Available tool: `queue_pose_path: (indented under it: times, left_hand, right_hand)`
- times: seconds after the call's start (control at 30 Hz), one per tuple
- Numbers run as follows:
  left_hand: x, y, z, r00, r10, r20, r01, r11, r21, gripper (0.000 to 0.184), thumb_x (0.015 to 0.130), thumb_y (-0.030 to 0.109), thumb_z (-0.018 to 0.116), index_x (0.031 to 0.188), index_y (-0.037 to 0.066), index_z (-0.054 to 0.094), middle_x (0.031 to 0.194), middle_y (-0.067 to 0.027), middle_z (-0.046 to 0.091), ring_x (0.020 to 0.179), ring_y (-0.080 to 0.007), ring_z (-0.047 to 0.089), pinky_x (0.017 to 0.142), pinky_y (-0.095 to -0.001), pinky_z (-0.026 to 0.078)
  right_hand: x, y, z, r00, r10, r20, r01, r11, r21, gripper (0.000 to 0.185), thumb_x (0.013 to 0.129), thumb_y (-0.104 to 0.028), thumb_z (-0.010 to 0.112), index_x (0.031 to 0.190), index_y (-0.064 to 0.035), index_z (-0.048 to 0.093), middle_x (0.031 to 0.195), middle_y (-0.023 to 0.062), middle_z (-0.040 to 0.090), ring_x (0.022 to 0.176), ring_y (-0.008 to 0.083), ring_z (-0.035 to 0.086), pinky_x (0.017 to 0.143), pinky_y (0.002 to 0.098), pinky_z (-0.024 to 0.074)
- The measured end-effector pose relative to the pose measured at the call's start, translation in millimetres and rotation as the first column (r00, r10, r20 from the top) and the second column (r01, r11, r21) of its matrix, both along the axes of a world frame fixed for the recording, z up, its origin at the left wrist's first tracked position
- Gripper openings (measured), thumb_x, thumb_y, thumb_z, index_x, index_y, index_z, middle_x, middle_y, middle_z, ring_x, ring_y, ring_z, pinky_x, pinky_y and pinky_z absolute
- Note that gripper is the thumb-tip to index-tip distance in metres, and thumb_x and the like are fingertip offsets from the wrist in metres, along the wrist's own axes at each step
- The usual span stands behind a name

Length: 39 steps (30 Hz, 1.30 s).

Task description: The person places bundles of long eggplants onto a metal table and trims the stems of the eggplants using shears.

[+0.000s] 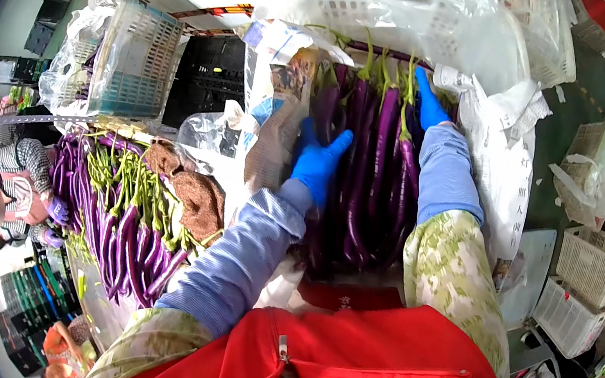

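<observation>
Had the left hand [317, 156] at the left side of a load of long purple eggplants [383, 146], thumb and forefinger splayed, not clenched on anything visible. Had the right hand [430, 102] along the right edge, fingers stretched out straight near the green stems [367, 65], same loose shape. Found the eggplants lying side by side between walls of white paper liner [510, 154], stems at the far end.

Looked like squaring up the bundle, at a guess. Would've gone with flat, gentle pressure from both sides, nudging everything parallel and stems level, no digging in with fingertips, given such glossy, probably easily marked skins. Also called for care around the paper and the stems, probably quick to tear or snap.

Couldn't make out the left hand's lower fingers or the right thumb, so couldn't rule out a light hold down there. Couldn't see the container walls behind the paper, nor the bottom layers, and lost the near ends in shadow. Got only a partial view of the loose eggplant pile [127, 248] on the left, blocked partly by the left sleeve [236, 258]. Couldn't identify the brown cloth [196, 208] beside the sleeve for sure.
</observation>
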<state>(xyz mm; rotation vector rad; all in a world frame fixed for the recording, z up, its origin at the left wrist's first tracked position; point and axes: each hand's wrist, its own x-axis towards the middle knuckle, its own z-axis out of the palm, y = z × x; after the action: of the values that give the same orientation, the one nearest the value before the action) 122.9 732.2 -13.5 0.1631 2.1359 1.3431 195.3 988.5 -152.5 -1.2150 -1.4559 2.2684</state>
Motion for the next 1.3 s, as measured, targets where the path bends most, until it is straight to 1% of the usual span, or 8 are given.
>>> queue_pose_path:
  times: [0.03,0.27,0.47,0.57,0.67,0.93,1.03,1.3]
  left_hand:
    - [-1,1,0,0.999,-0.046,-0.029,0.042,0.990,-0.134,0.095,0.073,0.046,0.074,0.141,-0.001,0.029,0.137,-0.0256,0.040,0.127,-0.0344,0.040,0.105,-0.0379,0.033]
    - [-11,-2,-4,0.909,-0.386,-0.158,0.247,0.803,-0.542,0.106,0.066,0.059,0.074,0.141,-0.001,0.029,0.141,-0.0284,0.031,0.133,-0.0396,0.029,0.108,-0.0427,0.028]
    - [-10,-2,-10,0.990,-0.132,0.047,0.135,0.989,-0.065,0.101,0.068,0.052,0.076,0.139,-0.004,0.030,0.140,-0.0240,0.036,0.129,-0.0334,0.037,0.107,-0.0380,0.030]
    - [2,2,8,0.984,-0.177,0.004,0.175,0.969,-0.172,0.082,0.072,0.042,0.077,0.131,-0.001,0.040,0.131,-0.0185,0.044,0.122,-0.0302,0.041,0.102,-0.0366,0.034]
    - [4,1,2,0.998,-0.062,0.032,0.063,0.997,-0.044,0.079,0.073,0.039,0.077,0.129,0.000,0.039,0.129,-0.0173,0.044,0.121,-0.0289,0.041,0.101,-0.0367,0.034]
    - [-20,1,-14,0.961,-0.050,0.274,0.048,0.999,0.014,0.076,0.075,0.045,0.074,0.130,0.001,0.046,0.127,-0.0147,0.052,0.115,-0.0253,0.051,0.099,-0.0351,0.038]
    - [-19,5,24,0.671,-0.134,0.729,0.078,0.991,0.110,0.073,0.075,0.045,0.073,0.128,0.001,0.049,0.125,-0.0119,0.055,0.113,-0.0240,0.053,0.099,-0.0346,0.038]
    - [7,-11,-27,0.901,-0.285,0.327,0.233,0.954,0.189,0.085,0.075,0.039,0.076,0.139,0.002,0.034,0.130,-0.0087,0.050,0.118,-0.0185,0.048,0.102,-0.0313,0.035]
  right_hand:
    - [6,0,-1,0.991,0.124,-0.052,-0.117,0.987,0.114,0.055,0.100,-0.032,0.033,0.148,-0.0127,0.016,0.146,0.0040,0.033,0.132,0.0191,0.033,0.113,0.0316,0.0172]
    - [-27,-1,-14,0.827,0.240,0.508,-0.398,0.889,0.228,0.093,0.080,-0.075,0.032,0.134,-0.0008,0.042,0.139,0.0210,0.040,0.131,0.0286,0.037,0.109,0.0357,0.0264]
    - [-6,-12,21,0.979,0.093,0.180,-0.118,0.984,0.134,0.091,0.082,-0.073,0.037,0.139,-0.0026,0.037,0.141,0.0168,0.040,0.132,0.0232,0.035,0.109,0.0323,0.0251]
    - [12,-32,65,0.975,0.114,-0.193,-0.091,0.988,0.126,0.077,0.089,-0.062,0.038,0.142,-0.0073,0.033,0.145,0.0098,0.035,0.135,0.0210,0.030,0.111,0.0334,0.0214]
    - [19,-17,9,0.966,-0.130,-0.223,0.034,0.921,-0.389,0.069,0.093,-0.056,0.036,0.142,-0.0071,0.034,0.145,0.0070,0.035,0.134,0.0193,0.030,0.112,0.0325,0.0202]
    - [29,-38,63,0.986,0.157,-0.048,-0.161,0.982,-0.095,0.077,0.088,-0.062,0.046,0.139,-0.0042,0.039,0.140,0.0095,0.042,0.126,0.0201,0.040,0.108,0.0282,0.0273]
    - [40,-42,33,0.982,0.129,-0.138,-0.157,0.963,-0.221,0.083,0.084,-0.068,0.045,0.138,-0.0040,0.041,0.134,0.0100,0.049,0.119,0.0191,0.047,0.104,0.0297,0.0328]
    - [62,-77,97,0.984,0.067,-0.164,-0.123,0.926,-0.356,0.072,0.090,-0.061,0.042,0.138,-0.0067,0.042,0.138,0.0079,0.044,0.128,0.0165,0.039,0.109,0.0281,0.0263]
